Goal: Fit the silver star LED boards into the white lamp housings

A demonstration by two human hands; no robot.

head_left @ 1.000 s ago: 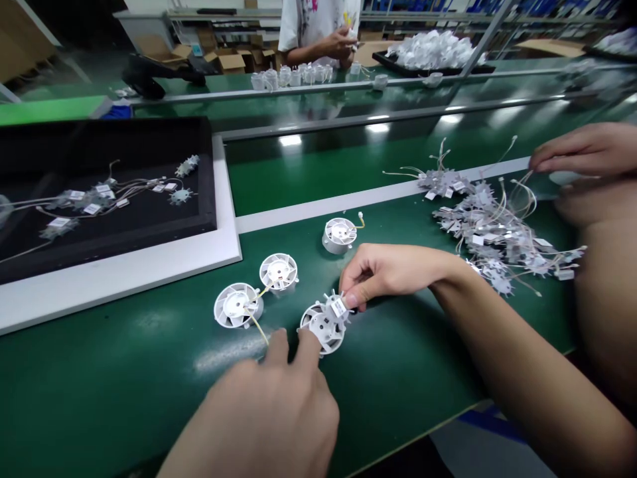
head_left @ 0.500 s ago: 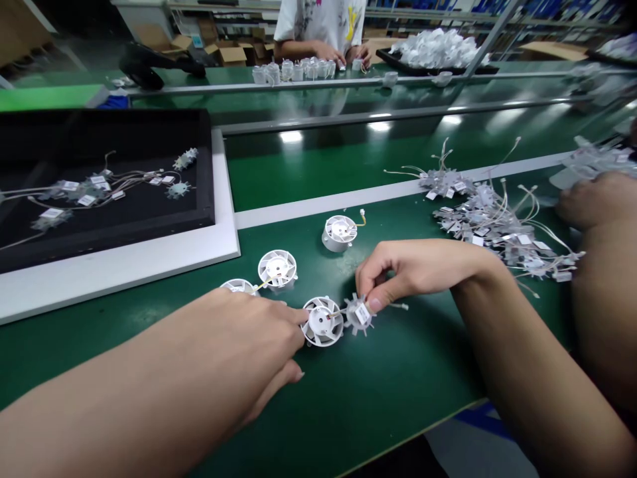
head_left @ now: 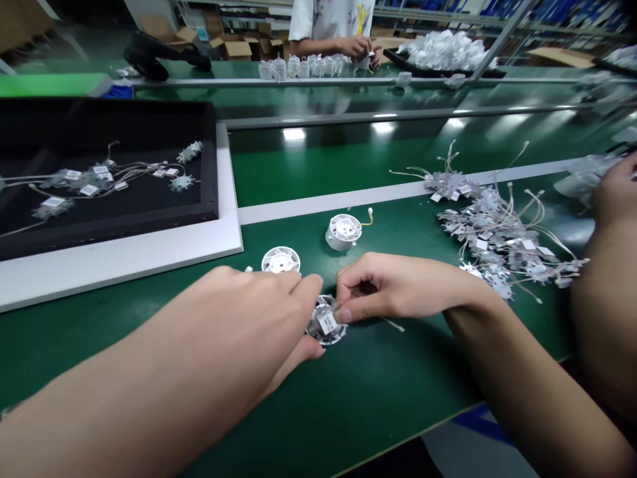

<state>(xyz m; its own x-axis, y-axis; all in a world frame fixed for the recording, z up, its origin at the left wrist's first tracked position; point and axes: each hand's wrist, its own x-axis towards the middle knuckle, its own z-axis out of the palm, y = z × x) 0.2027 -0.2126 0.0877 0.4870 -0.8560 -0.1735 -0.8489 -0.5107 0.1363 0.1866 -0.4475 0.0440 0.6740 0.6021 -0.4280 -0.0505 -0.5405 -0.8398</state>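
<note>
1. Close-up at the bench: a right hand [head_left: 393, 289] pinches a labelled spiked disc [head_left: 327, 323] between thumb and fingertips, holding it against a vented white plastic housing [head_left: 323, 340] on the green table [head_left: 378, 405], a thin wire lead [head_left: 393, 325] trailing out across the surface
2. A left hand [head_left: 253, 299] closes on the same housing from the other side, fingers together over its edge and thumb tucked below
3. Just beyond, a second housing [head_left: 281, 260] lies near the hands, and a third [head_left: 343, 232] sits farther up with a short wire and connector
4. To the right, a heap of wired spiked discs [head_left: 502, 242] lies beside a neighbouring worker's arm [head_left: 604, 299], whose hand [head_left: 617, 189] is partly cut off by the frame
5. To the left, more wired discs [head_left: 79, 189] lie in a black tray with a white frame [head_left: 124, 269]
6. Across the line, a co-worker in a white T-shirt [head_left: 331, 16] handles small parts behind a row of white fittings [head_left: 301, 68], beside a black tray of white parts [head_left: 445, 52]
</note>
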